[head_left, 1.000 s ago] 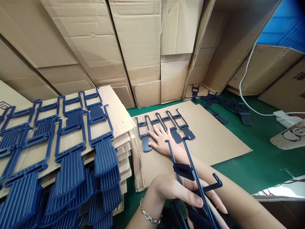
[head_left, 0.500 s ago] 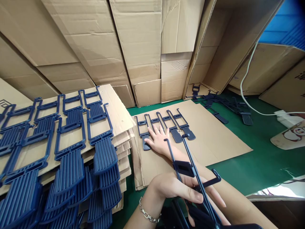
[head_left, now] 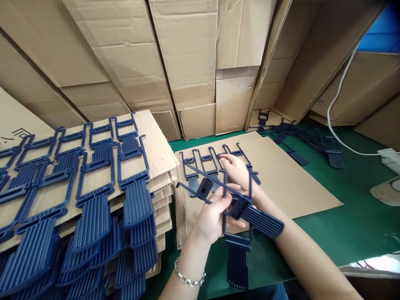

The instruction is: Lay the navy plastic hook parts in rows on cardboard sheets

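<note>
While both my forearms reach forward over the green table (head_left: 343,225), my left hand (head_left: 212,218) sits just in front of me with a chain bracelet (head_left: 189,278) at the wrist, and my right hand (head_left: 239,171) is stretched a little further out, above the flat cardboard sheet (head_left: 290,183).

My left hand is curled closed around blue plastic hangers (head_left: 250,216), thumb on top, where their frames cross. One hanger lies slanted with its ribbed paddle end over my right wrist; another hangs downward, its paddle reaching toward the bottom edge of view. How many hangers are in the bundle I cannot tell, since the frames overlap.

My right hand has its fingers bent and touches the thin frame of one hanger near its far end; whether it truly grips or only steadies it is hard to make out. It also covers part of the row of hangers (head_left: 200,166) laid side by side on the sheet.

To my left, a stack of cardboard layers (head_left: 156,150) carries more blue hangers, cut off at the picture's edge. Further hangers (head_left: 312,143) lie near the leaning boxes (head_left: 187,62).
</note>
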Motion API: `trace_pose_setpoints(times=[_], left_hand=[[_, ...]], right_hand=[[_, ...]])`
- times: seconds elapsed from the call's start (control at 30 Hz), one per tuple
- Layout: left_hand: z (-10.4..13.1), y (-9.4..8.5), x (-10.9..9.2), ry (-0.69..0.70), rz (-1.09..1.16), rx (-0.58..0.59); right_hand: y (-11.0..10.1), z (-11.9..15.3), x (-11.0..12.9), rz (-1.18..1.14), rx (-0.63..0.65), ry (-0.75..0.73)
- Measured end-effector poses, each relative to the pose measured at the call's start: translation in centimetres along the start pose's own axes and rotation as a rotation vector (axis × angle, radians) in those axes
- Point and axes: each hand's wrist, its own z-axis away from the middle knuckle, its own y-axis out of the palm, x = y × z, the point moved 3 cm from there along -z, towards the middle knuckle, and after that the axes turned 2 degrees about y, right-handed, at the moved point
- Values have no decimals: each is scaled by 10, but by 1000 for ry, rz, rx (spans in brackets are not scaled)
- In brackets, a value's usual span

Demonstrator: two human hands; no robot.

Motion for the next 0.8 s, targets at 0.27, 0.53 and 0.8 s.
trace_pose_setpoints(times=[0.27, 0.53, 0.8], left_hand=[[-11, -9, -6, 113, 0, -440], [-13, -1, 6, -41, -170, -272], [-19, -11, 0, 125, -148, -321]], right_hand=[[-38, 43, -43, -559, 857, 75], [-71, 44, -72, -569, 922, 123], [-120, 32, -158, -647, 77, 571]])
